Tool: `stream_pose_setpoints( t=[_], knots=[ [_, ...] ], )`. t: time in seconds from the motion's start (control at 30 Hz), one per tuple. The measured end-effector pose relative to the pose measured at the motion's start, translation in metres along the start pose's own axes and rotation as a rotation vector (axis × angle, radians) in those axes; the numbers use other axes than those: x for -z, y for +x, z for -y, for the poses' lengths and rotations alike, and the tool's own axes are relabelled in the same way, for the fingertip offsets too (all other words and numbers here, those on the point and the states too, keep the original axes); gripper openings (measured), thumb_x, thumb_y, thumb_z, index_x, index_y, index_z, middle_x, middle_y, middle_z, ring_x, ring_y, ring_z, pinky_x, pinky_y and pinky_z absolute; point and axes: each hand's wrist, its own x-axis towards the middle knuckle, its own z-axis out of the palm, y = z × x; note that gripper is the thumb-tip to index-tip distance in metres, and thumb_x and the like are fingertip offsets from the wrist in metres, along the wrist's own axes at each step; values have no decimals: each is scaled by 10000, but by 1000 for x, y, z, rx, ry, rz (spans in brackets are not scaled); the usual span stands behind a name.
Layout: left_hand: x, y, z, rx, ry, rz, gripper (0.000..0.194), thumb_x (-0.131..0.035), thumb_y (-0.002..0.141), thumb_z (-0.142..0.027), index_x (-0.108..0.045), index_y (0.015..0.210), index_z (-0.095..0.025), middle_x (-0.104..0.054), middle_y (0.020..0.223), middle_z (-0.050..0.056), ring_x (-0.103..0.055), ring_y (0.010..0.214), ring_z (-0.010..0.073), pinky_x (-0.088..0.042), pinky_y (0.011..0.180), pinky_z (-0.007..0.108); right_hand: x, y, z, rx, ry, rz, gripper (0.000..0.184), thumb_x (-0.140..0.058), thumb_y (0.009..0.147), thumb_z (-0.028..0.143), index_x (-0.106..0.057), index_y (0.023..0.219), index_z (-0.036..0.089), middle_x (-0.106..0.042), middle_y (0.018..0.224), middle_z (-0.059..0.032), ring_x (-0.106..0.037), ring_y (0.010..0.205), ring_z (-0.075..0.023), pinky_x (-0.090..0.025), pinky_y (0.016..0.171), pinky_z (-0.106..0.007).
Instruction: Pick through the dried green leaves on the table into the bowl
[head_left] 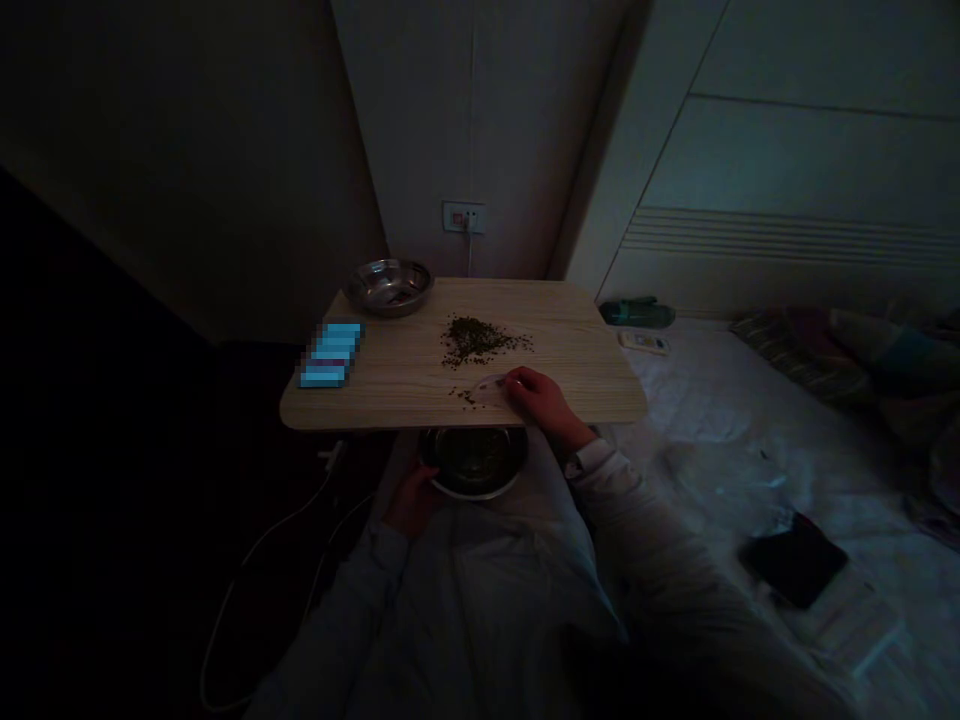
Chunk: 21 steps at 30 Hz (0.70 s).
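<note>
On the wooden table top (pixel 390 390) lies a loose heap of small dark green beans or seeds (pixel 472 340). A few stray ones (pixel 468 398) sit closer to the front edge. My right hand (pixel 534 397) is closed on a thin, pale, curved piece (pixel 487 383) that looks see-through; its kind is too dim to make out. Below the table edge, a round bowl with a white rim (pixel 480 494) and a dark inside rests on my lap. My left hand (pixel 412 497) grips its left rim. Its contents are hard to see.
A steel bowl (pixel 390 290) stands at the table's back left, with a lit phone (pixel 330 355) in front. A green bottle (pixel 639 313) and a remote control (pixel 643 343) lie on the bed at right. A white cable (pixel 232 590) trails on the floor at left.
</note>
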Motion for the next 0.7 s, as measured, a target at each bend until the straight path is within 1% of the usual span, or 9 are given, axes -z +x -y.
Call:
stream_pose_setpoints(
  t=[0.1,0.27,0.4,0.53,0.7],
  knots=[
    [-1,0,0,-24,-12,12,492,-593,621,-62,-610,1076,-246,-725,934,-1,-655,958,233,-540,800,373,1,-2,2,-2,-19,2,244,-488,810,375,-641,829,185,-656,774,-27,-556,726,-168,-405,689,-282],
    [0,0,0,5,-2,-10,398,-586,639,-80,-627,1008,-226,-726,870,1,-659,939,228,-546,783,362,1,-3,3,1,-25,14,247,-485,815,368,-648,863,188,-671,814,-32,-566,749,-171,-413,708,-286],
    [-1,-1,0,-20,-7,-5,413,-584,635,-75,-623,1015,-232,-726,918,-3,-641,998,231,-536,823,371,1,-4,3,0,-22,19,250,-480,819,363,-647,863,182,-670,810,-33,-565,749,-170,-414,707,-284],
    [-1,-1,-1,-2,-13,-8,379,-582,638,-80,-630,984,-227,-728,897,2,-637,1015,238,-531,839,376,1,-5,3,27,-36,26,245,-484,823,366,-651,863,190,-675,816,-32,-565,752,-172,-416,704,-283],
    [2,1,0,17,5,21,346,-591,635,-89,-646,953,-213,-729,915,22,-634,1021,256,-526,847,396,1,-4,1,45,-44,35,238,-484,825,361,-648,852,191,-671,795,-29,-563,745,-172,-412,702,-282]
  ],
)
